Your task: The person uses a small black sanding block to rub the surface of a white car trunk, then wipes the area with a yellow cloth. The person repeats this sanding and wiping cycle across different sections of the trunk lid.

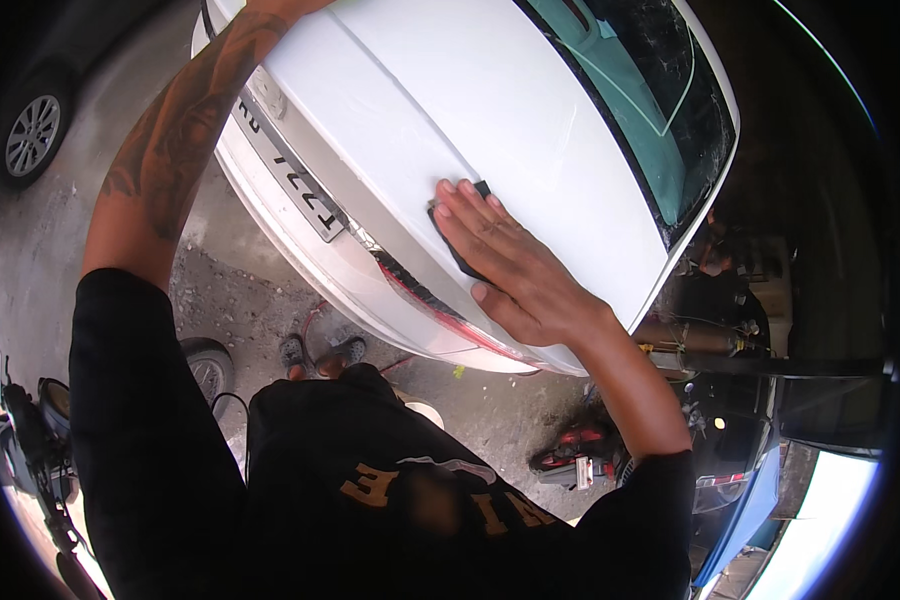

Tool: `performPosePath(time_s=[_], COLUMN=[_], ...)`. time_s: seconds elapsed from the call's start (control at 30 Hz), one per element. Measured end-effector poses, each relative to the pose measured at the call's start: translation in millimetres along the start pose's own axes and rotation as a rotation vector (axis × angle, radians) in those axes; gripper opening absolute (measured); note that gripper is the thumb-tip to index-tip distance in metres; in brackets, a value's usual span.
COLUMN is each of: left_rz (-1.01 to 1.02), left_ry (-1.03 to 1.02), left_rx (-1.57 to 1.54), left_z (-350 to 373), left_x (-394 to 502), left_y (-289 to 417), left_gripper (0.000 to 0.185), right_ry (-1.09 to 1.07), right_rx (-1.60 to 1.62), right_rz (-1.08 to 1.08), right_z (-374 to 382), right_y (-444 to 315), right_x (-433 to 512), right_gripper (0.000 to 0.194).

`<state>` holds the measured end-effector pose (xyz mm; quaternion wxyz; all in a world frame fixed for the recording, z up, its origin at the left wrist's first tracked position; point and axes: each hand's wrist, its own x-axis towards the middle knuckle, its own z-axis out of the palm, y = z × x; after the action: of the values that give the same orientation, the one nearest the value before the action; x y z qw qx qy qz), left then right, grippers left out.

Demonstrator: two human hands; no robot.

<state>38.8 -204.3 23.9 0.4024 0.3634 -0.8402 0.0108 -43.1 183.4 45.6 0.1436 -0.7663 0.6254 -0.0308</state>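
Observation:
The white trunk lid [420, 97] of a car spreads out before me. My right hand [506, 251] lies flat on it near the rear corner, fingers extended and the palm pressed over a dark block or pad [450, 241]. Only the edges of that pad show from under the fingers. My left hand [294, 4] reaches to the far side of the lid at the top edge of the picture. Its fingers are cut off, so what it touches cannot be seen. Below the lid run a red tail-light strip [450, 319] and the rear bumper [285, 247].
The car's rear window [645, 97] borders the lid. A motorcycle [34, 427] stands at left, near a spoked wheel [208, 367]. Another car's wheel [36, 133] is at upper left. A red and black motorcycle [581, 454] is behind my right arm. A thin red hose [311, 319] lies by my feet.

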Motion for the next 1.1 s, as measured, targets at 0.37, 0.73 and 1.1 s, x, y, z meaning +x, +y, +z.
performPosePath(time_s=[0.37,0.73,1.1], left_rz=[-0.024,-0.012,-0.011], left_ry=[-0.042,-0.044,-0.019], left_rx=[0.021,-0.055,-0.061], left_z=[-7,-1,-2], left_x=[1,0,0], left_y=[-1,-3,-4], left_gripper=[0.047,0.049,0.046], right_ry=[0.090,0.022,-0.005], right_rx=[0.014,-0.098,-0.049], right_rz=[-0.163,-0.179,-0.121], right_z=[0,-8,-9], right_y=[1,4,2], right_x=[52,92,89], right_gripper=[0.071,0.076,0.076])
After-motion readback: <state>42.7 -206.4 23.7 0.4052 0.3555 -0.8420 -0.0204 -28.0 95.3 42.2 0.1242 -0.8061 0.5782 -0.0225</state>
